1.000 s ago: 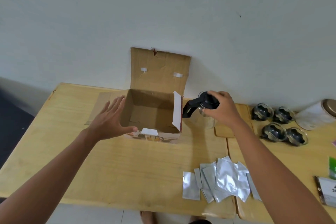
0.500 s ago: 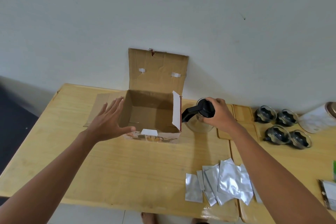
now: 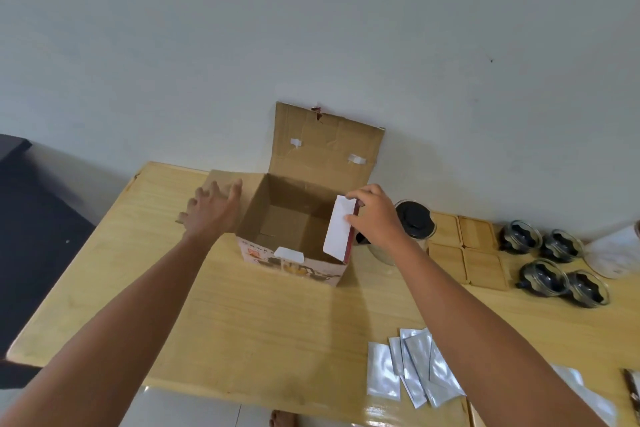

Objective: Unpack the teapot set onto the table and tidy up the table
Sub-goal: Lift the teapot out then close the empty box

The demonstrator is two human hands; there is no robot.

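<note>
An open cardboard box point(image 3: 294, 260) stands on the wooden table point(image 3: 242, 322), its lid up against the wall and its inside bare. My right hand point(image 3: 375, 218) pinches the box's white right side flap point(image 3: 339, 229). My left hand point(image 3: 211, 210) hovers with fingers spread over the box's left flap, which lies flat on the table. The glass teapot point(image 3: 414, 224) with a black lid stands on the table just right of the box, partly hidden by my right wrist.
Wooden coasters point(image 3: 467, 253) lie right of the teapot. Several small glass cups point(image 3: 554, 263) stand beyond them, next to a white canister point(image 3: 614, 253). Several silver sachets point(image 3: 412, 371) lie near the front edge. A dark surface point(image 3: 34, 236) is left of the table.
My right hand let go of the teapot, which now stands beside the box, and took hold of the box's right flap. My left hand moved left over the left flap.
</note>
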